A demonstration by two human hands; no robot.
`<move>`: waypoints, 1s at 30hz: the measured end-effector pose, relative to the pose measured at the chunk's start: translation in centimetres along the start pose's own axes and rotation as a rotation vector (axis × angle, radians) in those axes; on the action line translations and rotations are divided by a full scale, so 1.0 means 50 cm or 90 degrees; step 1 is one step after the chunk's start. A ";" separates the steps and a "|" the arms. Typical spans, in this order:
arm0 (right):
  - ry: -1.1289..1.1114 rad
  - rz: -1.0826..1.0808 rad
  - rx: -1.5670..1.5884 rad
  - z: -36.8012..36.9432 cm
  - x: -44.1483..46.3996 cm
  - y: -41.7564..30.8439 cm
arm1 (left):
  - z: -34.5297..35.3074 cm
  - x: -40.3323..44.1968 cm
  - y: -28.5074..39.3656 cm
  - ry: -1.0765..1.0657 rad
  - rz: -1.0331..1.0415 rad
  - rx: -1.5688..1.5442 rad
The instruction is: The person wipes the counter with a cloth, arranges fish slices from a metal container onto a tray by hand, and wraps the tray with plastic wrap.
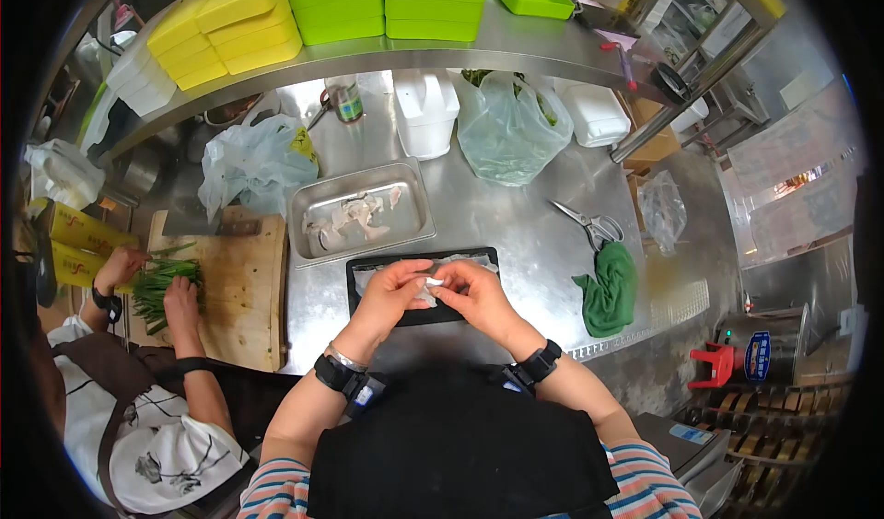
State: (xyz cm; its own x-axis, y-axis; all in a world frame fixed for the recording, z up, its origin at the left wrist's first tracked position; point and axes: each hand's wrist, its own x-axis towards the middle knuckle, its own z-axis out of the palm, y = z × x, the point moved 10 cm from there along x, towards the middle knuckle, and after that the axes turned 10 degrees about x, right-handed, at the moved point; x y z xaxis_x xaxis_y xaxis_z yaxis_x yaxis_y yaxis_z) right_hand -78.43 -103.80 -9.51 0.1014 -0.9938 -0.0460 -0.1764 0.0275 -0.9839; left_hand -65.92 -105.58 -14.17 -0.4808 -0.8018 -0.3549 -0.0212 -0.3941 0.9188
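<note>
Small white piece sits pinched between the fingers of the left hand and right hand, above a black tray on the steel tabletop. Fingertip handling seems in hand; next calls for a light, even grip.

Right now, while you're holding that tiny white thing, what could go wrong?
The small white piece is pinched between the fingertips of the left hand and right hand, so it might slip into the black tray below. The scissors lie right by the green cloth; grabbing the cloth carelessly could mean a poke. And the cleaver lies near a co-worker's hand, so a bump might cause a cut.
</note>
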 end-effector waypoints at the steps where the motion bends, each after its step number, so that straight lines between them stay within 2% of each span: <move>1: -0.001 0.001 0.002 -0.008 -0.005 0.007 | 0.013 -0.001 -0.015 -0.034 -0.041 0.001; 4: -0.045 0.064 0.073 -0.019 -0.022 0.035 | 0.029 -0.004 -0.030 -0.029 -0.067 -0.013; 6: -0.022 -0.019 0.010 -0.044 -0.030 -0.027 | 0.037 -0.002 -0.045 -0.048 -0.065 -0.011; 7: -0.021 -0.018 0.011 -0.051 -0.031 -0.037 | 0.046 -0.003 -0.054 -0.069 -0.069 -0.013; 9: -0.059 -0.101 0.043 -0.051 -0.032 -0.077 | 0.067 -0.006 -0.042 -0.089 -0.073 -0.015; 13: -0.125 -0.193 -0.007 -0.038 -0.024 -0.067 | 0.088 0.004 -0.035 -0.127 -0.052 0.056; 15: -0.124 -0.124 0.049 -0.040 -0.020 -0.070 | 0.094 0.011 -0.031 -0.139 -0.030 0.068; 16: -0.127 -0.124 0.051 -0.040 -0.019 -0.048 | 0.081 0.013 -0.038 -0.087 -0.054 0.018; 18: -0.087 0.063 0.261 -0.045 -0.009 0.042 | 0.075 0.012 -0.042 -0.033 -0.079 -0.032; 19: -0.087 0.064 0.262 -0.050 -0.014 0.057 | 0.080 0.011 -0.037 -0.021 -0.073 -0.109; 21: -0.212 0.132 0.216 -0.019 -0.029 0.031 | 0.090 0.013 -0.033 -0.009 -0.067 -0.188; 22: -0.229 0.136 0.334 -0.010 -0.030 0.029 | 0.091 0.013 -0.034 -0.001 -0.071 -0.200; 25: -0.194 0.094 0.360 -0.020 -0.024 -0.033 | 0.092 0.011 -0.043 -0.013 -0.089 -0.217; 27: -0.177 0.078 0.335 -0.035 -0.026 -0.007 | 0.093 0.009 -0.054 -0.037 -0.103 -0.222; 29: -0.157 0.045 0.062 -0.047 -0.022 0.054 | 0.106 0.007 -0.081 -0.106 -0.156 -0.191; 30: -0.154 0.063 0.090 -0.049 -0.027 0.069 | 0.105 0.008 -0.091 -0.107 -0.157 -0.191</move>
State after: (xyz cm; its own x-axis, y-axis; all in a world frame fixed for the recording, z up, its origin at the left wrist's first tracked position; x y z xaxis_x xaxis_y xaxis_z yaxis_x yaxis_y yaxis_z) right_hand -81.57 -102.63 -12.42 0.3238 -0.9314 -0.1662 -0.0613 0.1547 -0.9861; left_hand -70.64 -101.76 -17.58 -0.6298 -0.5930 -0.5018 0.0916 -0.6982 0.7100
